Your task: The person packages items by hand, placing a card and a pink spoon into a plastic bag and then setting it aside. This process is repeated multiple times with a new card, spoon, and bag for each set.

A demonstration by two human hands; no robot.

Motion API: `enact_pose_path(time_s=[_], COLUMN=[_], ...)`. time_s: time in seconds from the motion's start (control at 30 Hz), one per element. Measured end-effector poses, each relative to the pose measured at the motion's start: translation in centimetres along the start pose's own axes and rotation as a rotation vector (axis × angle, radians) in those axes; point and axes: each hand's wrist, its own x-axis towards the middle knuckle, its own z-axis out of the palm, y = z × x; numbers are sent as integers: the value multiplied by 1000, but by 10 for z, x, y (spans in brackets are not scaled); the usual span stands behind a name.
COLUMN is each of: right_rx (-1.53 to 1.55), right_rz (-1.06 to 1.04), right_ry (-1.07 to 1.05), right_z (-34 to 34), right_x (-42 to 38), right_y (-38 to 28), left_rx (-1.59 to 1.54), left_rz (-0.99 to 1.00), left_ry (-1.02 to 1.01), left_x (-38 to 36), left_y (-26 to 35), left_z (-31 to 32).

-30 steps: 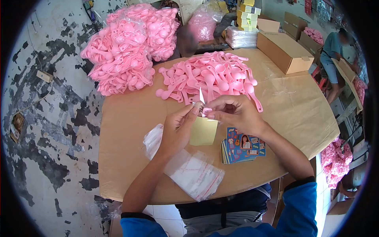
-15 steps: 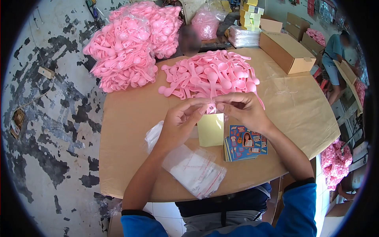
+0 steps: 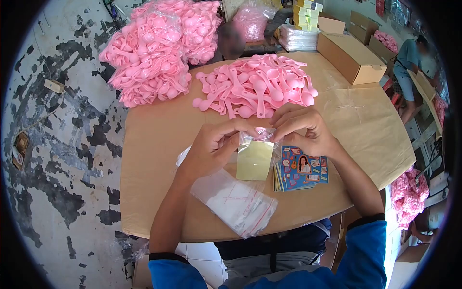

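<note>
A small clear plastic bag is stretched between my two hands near its top edge. Inside it, a pale yellow card fills the lower part, and something pink shows at the top. My left hand pinches the bag's upper left side between thumb and fingers. On the other side, my right hand pinches the upper right corner. Below my right hand lies a stack of blue printed cards. Flat clear bags with red print lie below my left hand.
A heap of pink spoons lies beyond my hands on the brown paper-covered table. Large bags of pink spoons stand at the back left, a cardboard box at the back right. Another person is at the far right.
The bag has come slightly lower and nearer to me, with more of its top showing. My right hand's fingers have lifted and shifted along the top edge.
</note>
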Motion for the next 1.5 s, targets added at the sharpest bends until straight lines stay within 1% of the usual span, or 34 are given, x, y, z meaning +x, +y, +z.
enact_pose_path(time_s=[0.17, 0.27, 0.37, 0.47, 0.57, 0.67, 0.77, 0.87, 0.93, 0.97, 1.0, 1.07, 1.13, 1.17, 1.2, 1.23, 1.27, 1.3, 1.33, 1.37, 1.4, 1.43, 1.47, 1.5], right_rx=[-32, -54, -64, -105, -154, -233, -463, -375, -97, -32, 32, 14, 39, -60, -12, -120, -263, -338, -408, -425, -502, -469, -417, -551], right_rz=[-41, -60, -67, -109, -124, -137, -229, -180, 180, 288, 398, 480, 437, 411, 354, 357, 426, 525, 603, 649, 727, 934, 1056, 1233], right_ry=[-24, -24, -20, -27, -20, -10, 2, 118, 189, 179, 174, 93, 337, 400, 501, 549, 593, 700, 727, 872, 929, 1046, 1059, 935], right_z=[-1, -2, -2, -5, -4, -3, -8, -11, 10, 12, 15, 13, -3, -23, -39, -58, -78, -92, -111, -119, -130, -120, -113, -111], right_x=[-1, 1, 3, 4, 6, 7, 9, 8, 13, 13, 14, 10, -5, -17, -32, -56, -88, -126, -172, -227, -300, -321, -344, -381], right_y=[0, -5, -9, -10, -13, -18, -19, -13, -38, -46, -54, -61, -62, -72, -84, -98, -111, -124, -135, -141, -148, -164, -173, -178], left_rx=[-4, -61, -219, -373, -130, -174, -329, -323, -252, -218, -271, -376, -191, -101, 127, 357, 587, 628, 671, 714, 749, 782, 815, 841], left_rz=[-11, -91, -185, -155, -24, -211, -180, -148, -124, -112, -105, -100, -164, -193, -189, -180, -168, -227, -289, -354, -324, -294, -263, -239], left_ry=[-37, -79, -44, -54, -40, -29, 4, 13, -8, -18, 24, 96, 33, 0, -53, -105, -155, -148, -138, -128, -128, -129, -132, -129], left_x=[1, 0, -1, -2, -2, -4, -3, -2, -3, -3, -2, -2, 2, 1, -4, -7, -8, -9, -11, -13, -14, -14, -14, -14], left_y=[13, 18, 21, 16, 12, 17, 7, 5, 7, 7, 10, 16, 2, -8, -17, -27, -34, -36, -37, -37, -38, -38, -39, -41], left_z=[-2, -5, -3, -4, -2, 2, 1, 0, 0, 1, 3, 5, -9, -16, -20, -25, -27, -25, -21, -19, -18, -17, -16, -16])
